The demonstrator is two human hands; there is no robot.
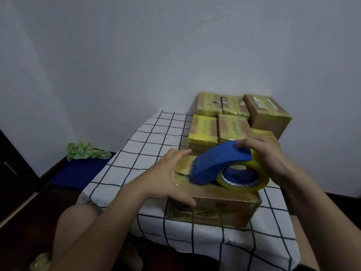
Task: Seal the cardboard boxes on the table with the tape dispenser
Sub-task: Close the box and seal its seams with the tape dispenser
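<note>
A brown cardboard box (214,206) wrapped in glossy tape stands near the front of the table. On its top rests a blue tape dispenser (216,163) carrying a yellowish tape roll (259,173). My right hand (269,153) grips the dispenser from the right, fingers over its blue handle and the roll. My left hand (168,178) lies against the box's left top edge, fingers spread, thumb down the front side. Several taped boxes (232,118) are stacked behind it at the back of the table.
The table wears a white cloth with a black grid (148,145). A blue crate with green material (82,167) sits on the floor at left. A grey wall rises close behind. My bare knee (78,222) is below the left arm.
</note>
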